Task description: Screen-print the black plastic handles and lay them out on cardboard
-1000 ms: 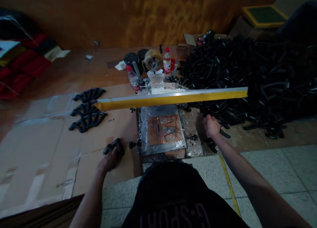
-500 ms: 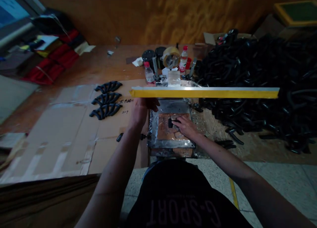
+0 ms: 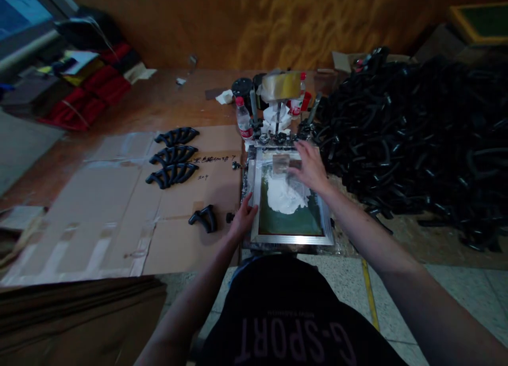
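Note:
A metal-framed printing screen (image 3: 291, 240) lies flat on the bench in front of me, with green mesh and a patch of white ink (image 3: 284, 195) on it. My left hand (image 3: 243, 219) grips the frame's left edge. My right hand (image 3: 311, 165) holds a squeegee (image 3: 284, 163) at the far end of the screen, by the white ink. A single black curved plastic part (image 3: 203, 218) lies on the cardboard just left of my left hand.
Three rows of black parts (image 3: 173, 157) lie on the cardboard sheet (image 3: 99, 207) to the left. A large heap of black parts (image 3: 416, 133) fills the right. Bottles (image 3: 243, 125), a tape roll (image 3: 280, 85) and tins stand behind the screen. Tiled floor is below.
The screen frame, raised edge-on before, has swung down flat. My right hand left the jig plate and took the squeegee. My left hand moved from the raised frame to its left edge.

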Demonstrator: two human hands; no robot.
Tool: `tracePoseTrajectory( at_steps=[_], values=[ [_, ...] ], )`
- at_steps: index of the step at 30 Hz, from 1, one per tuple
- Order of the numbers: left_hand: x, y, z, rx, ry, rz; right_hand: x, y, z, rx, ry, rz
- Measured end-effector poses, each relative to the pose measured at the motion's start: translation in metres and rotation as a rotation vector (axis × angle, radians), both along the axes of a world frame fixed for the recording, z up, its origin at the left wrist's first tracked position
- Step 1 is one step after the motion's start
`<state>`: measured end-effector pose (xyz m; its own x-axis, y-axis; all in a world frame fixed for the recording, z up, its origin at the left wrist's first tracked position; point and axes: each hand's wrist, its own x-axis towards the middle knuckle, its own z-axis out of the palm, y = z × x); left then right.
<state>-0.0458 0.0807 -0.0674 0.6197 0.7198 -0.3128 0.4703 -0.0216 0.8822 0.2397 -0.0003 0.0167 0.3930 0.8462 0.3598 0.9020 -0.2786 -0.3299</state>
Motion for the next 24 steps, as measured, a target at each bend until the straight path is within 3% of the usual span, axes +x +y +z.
tracePoseTrajectory(
  at_steps=[2,5,11,13,16,20,22,24],
  values=[
    [0.000,0.002,-0.009,0.000,0.013,0.000,-0.022,0.020,0.003,-0.165,0.016,0.125],
    [-0.001,0.004,-0.014,-0.050,-0.009,0.002,-0.046,0.010,-0.003,-0.347,-0.001,0.254],
    [-0.002,0.001,-0.009,-0.071,-0.029,0.013,-0.048,-0.040,0.000,-0.382,-0.041,0.721],
    [-0.001,0.001,-0.004,-0.061,-0.028,0.011,-0.046,-0.038,0.002,-0.383,-0.002,0.702],
    [0.000,0.000,0.001,-0.064,-0.031,0.013,-0.049,-0.036,-0.006,-0.273,-0.051,0.557],
    [-0.001,0.000,0.003,-0.076,-0.029,0.014,-0.057,-0.047,-0.024,-0.179,-0.086,0.636],
    [-0.001,0.001,0.005,-0.089,-0.033,0.017,-0.055,-0.041,-0.022,-0.175,-0.050,0.620],
    [-0.002,0.002,0.013,-0.131,-0.057,0.010,-0.048,-0.022,-0.008,-0.171,-0.022,0.494]
  ],
)
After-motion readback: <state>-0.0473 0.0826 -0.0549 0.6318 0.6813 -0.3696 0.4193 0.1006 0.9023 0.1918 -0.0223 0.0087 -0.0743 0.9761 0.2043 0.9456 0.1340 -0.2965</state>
